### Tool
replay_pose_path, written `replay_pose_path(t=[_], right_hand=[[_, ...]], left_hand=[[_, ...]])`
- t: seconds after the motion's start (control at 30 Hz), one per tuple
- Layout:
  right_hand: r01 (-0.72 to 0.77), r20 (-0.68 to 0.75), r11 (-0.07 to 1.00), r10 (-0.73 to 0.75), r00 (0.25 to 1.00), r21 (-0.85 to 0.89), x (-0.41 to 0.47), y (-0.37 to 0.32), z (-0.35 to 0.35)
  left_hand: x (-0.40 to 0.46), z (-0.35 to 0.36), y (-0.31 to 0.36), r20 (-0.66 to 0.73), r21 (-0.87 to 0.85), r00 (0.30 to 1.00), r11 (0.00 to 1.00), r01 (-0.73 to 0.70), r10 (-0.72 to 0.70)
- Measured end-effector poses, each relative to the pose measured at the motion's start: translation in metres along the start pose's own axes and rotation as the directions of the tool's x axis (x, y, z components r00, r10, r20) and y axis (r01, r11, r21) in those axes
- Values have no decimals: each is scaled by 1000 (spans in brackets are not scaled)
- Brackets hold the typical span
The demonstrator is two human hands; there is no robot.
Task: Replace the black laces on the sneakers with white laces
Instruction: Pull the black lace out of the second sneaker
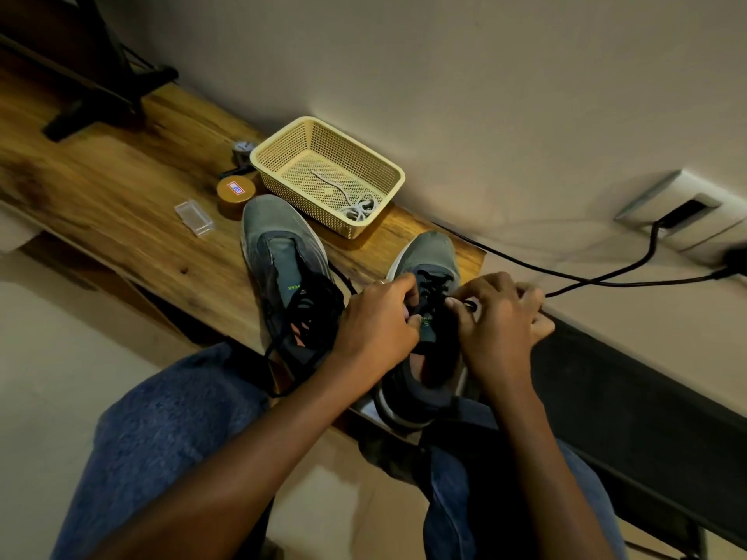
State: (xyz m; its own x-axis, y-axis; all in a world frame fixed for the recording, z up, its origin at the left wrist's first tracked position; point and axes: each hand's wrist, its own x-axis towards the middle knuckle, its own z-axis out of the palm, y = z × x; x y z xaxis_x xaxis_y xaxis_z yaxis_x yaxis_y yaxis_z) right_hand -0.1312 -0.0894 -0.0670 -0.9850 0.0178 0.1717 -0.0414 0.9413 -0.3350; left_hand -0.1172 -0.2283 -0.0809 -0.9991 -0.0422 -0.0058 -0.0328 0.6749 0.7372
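Fingers of both hands, left hand (374,317) and right hand (499,317), pinch black lace (434,289) on right sneaker (428,317), apparently unthreading; white laces (359,208) wait in basket (283,143) beyond.

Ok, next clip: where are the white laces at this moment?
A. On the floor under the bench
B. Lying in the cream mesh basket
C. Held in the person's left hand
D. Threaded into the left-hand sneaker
B. The white laces lie bunched in a corner of the cream mesh basket, while the left hand and right hand work the black lace on the right-hand sneaker.
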Motion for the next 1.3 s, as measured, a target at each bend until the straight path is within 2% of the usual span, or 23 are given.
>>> replay_pose_path(t=[0.1, 0.17, 0.27, 0.37, 0.4, 0.47, 0.57, 0.63, 0.73, 0.9, 1.07, 1.2, 1.3], right_hand=[[104, 143, 991, -91, 986, -86, -2, -3, 5], [144, 154, 982, -125, 980, -123, -2, -6, 8], [127, 51, 986, -122, 991, -111, -3, -9, 9], [-39, -128, 999, 38, 991, -5, -2, -7, 1], [-75, -139, 997, 76, 987, 16, -1, -5, -2], [-66, -52, 998, 65, 996, -14, 0, -2, -3], [57, 117, 995, -47, 992, -82, -4, -6, 1], [101, 154, 986, -80, 985, -130, -5, -9, 3], [119, 160, 976, -90, 983, -183, -4, -11, 6], [28, 21, 991, -25, 999, -134, 0, -7, 1], [134, 179, 987, -117, 977, -86, -4, -7, 4], [154, 215, 977, -120, 969, -149, -4, -7, 7], [170, 162, 971, -143, 976, -169, -4, -8, 10]], left_hand=[[-1, 1, -2, -9, 3, 1000, 1000, -13, 13], [-1, 1, -2, -16, 9, 1000, 1000, -24, 24], [0, 2, -1, -6, -9, 1000, 1000, -15, 15], [1, 2, -1, 1, -23, 1000, 1000, -7, 7], [1, 2, -1, 1, -20, 1000, 1000, -9, 9], [1, 2, -2, 0, -7, 1000, 1000, -14, 14], [1, 2, -4, -9, -4, 1000, 1000, -26, 26], [1, 2, -3, -8, 0, 999, 999, -33, 33], [2, 4, -3, -8, 3, 999, 999, -36, 36], [2, 3, -6, -11, -5, 1000, 1000, -22, 22], [3, 3, -5, -8, 2, 1000, 1000, -18, 18], [2, 2, -3, 8, -3, 1000, 1000, -22, 22], [3, 2, -2, 13, -1, 1000, 1000, -9, 9]])
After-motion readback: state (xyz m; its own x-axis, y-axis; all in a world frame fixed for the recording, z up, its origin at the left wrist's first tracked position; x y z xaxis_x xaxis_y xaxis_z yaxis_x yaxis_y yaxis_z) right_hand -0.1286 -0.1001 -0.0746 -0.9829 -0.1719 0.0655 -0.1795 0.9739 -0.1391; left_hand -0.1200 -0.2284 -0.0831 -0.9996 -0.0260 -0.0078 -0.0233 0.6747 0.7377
